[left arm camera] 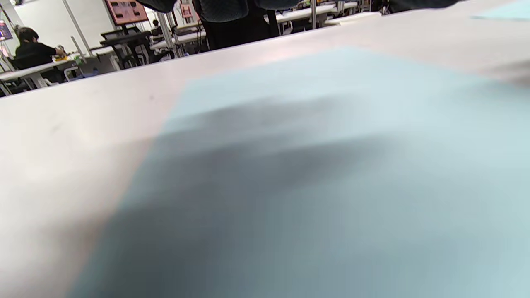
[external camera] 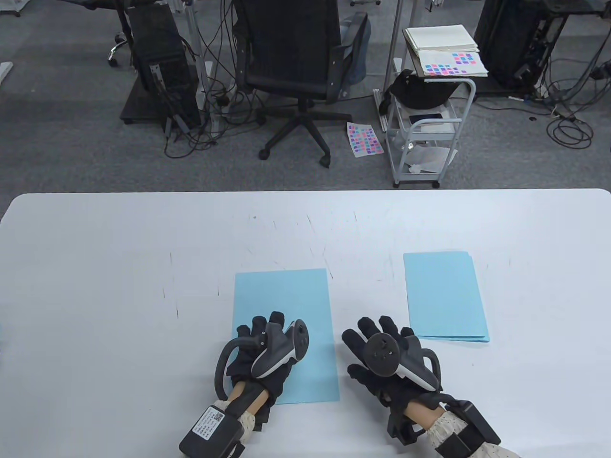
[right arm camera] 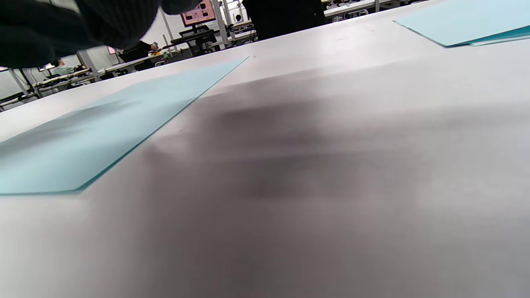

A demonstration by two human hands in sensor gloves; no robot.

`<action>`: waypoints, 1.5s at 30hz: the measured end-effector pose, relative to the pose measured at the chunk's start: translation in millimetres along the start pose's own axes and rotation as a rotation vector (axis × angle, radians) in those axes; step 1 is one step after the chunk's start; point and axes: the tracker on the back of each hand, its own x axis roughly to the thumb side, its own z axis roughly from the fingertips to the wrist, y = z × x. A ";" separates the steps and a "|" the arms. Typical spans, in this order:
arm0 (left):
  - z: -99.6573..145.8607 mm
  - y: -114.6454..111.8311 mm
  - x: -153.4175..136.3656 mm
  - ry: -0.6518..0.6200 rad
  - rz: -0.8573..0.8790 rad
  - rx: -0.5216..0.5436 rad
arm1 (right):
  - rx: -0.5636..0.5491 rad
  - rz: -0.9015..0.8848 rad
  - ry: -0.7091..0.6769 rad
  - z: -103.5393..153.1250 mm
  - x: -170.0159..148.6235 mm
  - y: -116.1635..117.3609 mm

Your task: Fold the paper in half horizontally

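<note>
table view: left hand (external camera: 267, 353) rests flat-fingered on the flat light blue paper sheet (external camera: 286, 305), gripping nothing; right hand (external camera: 389, 355) (fingers spread, empty) just beside it.

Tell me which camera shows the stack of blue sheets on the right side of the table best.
The table view: the stack of blue sheets shows whole, its edges fanned slightly, lying beyond the right hand. The right wrist view catches only its near corner at the top right. The left wrist view shows a blurred sliver.
</note>
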 end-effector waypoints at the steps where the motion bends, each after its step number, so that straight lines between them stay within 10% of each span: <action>1: 0.0 5.4 -5.9 0.010 0.003 0.017 | 0.023 0.006 -0.011 -2.1 5.3 2.8; 14: -29.6 23.5 -63.5 0.101 0.038 0.010 | 0.247 0.053 0.019 -25.5 20.2 36.9; 32: -148.8 -17.5 -102.0 0.253 0.172 -0.288 | 0.273 0.037 0.023 -27.0 19.3 36.0; 45: -158.3 -34.8 -95.4 0.261 0.203 -0.303 | 0.273 0.037 0.021 -27.2 19.2 35.9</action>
